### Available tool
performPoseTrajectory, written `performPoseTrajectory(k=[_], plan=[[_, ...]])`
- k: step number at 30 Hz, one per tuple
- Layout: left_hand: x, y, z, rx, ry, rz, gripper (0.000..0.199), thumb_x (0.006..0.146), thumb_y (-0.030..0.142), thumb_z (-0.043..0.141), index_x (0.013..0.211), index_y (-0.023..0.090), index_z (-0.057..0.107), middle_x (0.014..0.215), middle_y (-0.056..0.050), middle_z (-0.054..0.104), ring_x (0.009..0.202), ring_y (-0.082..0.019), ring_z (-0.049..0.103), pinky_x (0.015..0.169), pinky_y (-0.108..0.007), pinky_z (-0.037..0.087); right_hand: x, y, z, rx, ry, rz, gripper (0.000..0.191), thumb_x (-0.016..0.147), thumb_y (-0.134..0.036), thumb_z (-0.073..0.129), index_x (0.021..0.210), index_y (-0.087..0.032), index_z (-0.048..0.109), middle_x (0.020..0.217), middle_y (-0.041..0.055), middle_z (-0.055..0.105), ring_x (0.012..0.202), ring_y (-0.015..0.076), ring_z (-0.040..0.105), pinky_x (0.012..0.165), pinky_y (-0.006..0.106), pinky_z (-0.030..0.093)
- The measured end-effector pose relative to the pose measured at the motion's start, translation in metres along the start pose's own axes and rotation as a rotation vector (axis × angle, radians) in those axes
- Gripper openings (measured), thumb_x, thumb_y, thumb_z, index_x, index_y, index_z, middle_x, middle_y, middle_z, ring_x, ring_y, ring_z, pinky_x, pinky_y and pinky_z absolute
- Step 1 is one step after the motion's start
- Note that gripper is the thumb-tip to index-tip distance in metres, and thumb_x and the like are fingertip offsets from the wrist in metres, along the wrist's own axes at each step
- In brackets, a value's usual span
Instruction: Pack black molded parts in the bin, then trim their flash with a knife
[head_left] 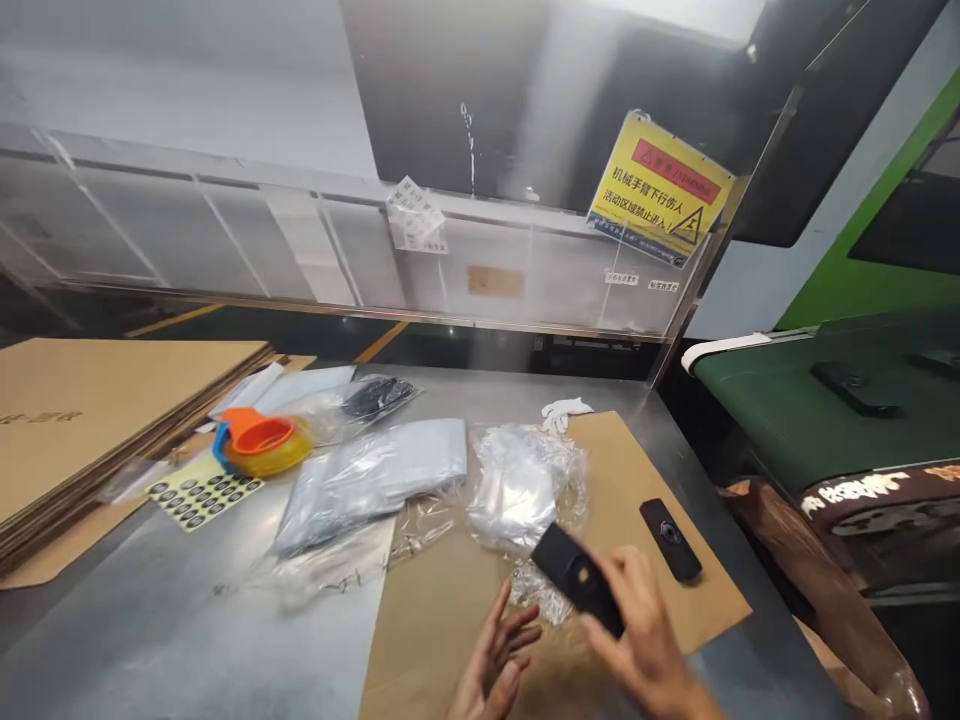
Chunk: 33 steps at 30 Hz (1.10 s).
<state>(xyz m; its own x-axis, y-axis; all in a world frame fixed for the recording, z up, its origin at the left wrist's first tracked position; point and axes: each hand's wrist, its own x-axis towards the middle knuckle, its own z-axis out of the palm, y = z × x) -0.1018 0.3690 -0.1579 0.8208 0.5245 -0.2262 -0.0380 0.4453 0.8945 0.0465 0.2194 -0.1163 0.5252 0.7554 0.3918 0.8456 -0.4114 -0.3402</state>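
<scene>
A flat black oblong part (568, 574) with a small pale square on its face is gripped in my right hand (646, 640), fingers along one side. Just to its left, my left hand (496, 655) is raised with fingers apart and nothing in it. Clear plastic bags (517, 490) lie crumpled beyond both hands. A second black oblong part (671, 540), with a round feature at its middle, rests on the cardboard sheet (720, 607) to the right.
On the left are stacked cardboard (112, 420), a tape dispenser (262, 445) and a sticker sheet (199, 490). A pack of plastic bags (382, 465) lies mid-table; a white glove (564, 412) is behind. A green conveyor (825, 420) carrying black parts runs at right, beyond the metal table edge.
</scene>
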Motion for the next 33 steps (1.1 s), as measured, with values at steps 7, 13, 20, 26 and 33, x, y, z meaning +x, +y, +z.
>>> performPoseTrajectory(k=[7,13,20,26,33], plan=[[-0.016,-0.005,0.01,-0.131,0.252,-0.041,0.04,0.058,0.041,0.077,0.086,0.015,0.064,0.08,-0.008,0.068,0.076,-0.021,0.061,0.068,-0.027,0.047,-0.02,0.011,0.039,0.21,-0.098,0.177,0.035,0.093,-0.028,0.032,0.12,-0.024,0.054,0.109,0.009,0.058,0.103,0.0197,0.053,0.09,0.036,0.042],[-0.039,-0.004,-0.016,0.164,0.058,0.117,0.046,0.066,0.036,0.071,0.107,0.017,0.062,0.084,-0.009,0.068,0.08,-0.022,0.06,0.079,-0.031,0.044,0.008,0.118,0.022,0.062,-0.34,0.204,0.037,0.071,-0.024,0.056,0.107,-0.022,0.066,0.106,0.0094,0.062,0.1,0.0261,0.053,0.089,0.042,0.042],[-0.038,0.009,-0.025,0.609,-0.151,0.315,0.023,0.074,0.023,0.064,0.096,0.017,0.065,0.078,-0.008,0.064,0.07,-0.018,0.058,0.067,-0.026,0.043,0.0,0.015,0.001,0.358,-0.222,0.001,0.041,0.086,-0.025,0.044,0.127,-0.02,0.049,0.111,0.0099,0.053,0.1,0.019,0.054,0.082,0.029,0.047],[-0.041,0.012,-0.025,0.696,-0.202,0.344,0.011,0.078,0.022,0.057,0.07,0.016,0.06,0.065,-0.005,0.057,0.062,-0.015,0.051,0.06,-0.025,0.038,-0.003,-0.09,0.0,0.451,-0.014,-0.512,0.056,0.077,-0.012,0.048,0.132,-0.014,0.042,0.091,0.0116,0.05,0.081,0.0199,0.049,0.065,0.032,0.048],[-0.046,0.006,-0.03,0.638,-0.213,0.343,0.019,0.079,0.025,0.053,0.064,0.016,0.057,0.06,-0.004,0.053,0.057,-0.014,0.047,0.056,-0.024,0.036,-0.015,-0.087,0.016,0.464,-0.01,-0.477,0.049,0.085,-0.021,0.043,0.134,-0.017,0.04,0.088,0.0094,0.046,0.075,0.0184,0.045,0.06,0.031,0.045]])
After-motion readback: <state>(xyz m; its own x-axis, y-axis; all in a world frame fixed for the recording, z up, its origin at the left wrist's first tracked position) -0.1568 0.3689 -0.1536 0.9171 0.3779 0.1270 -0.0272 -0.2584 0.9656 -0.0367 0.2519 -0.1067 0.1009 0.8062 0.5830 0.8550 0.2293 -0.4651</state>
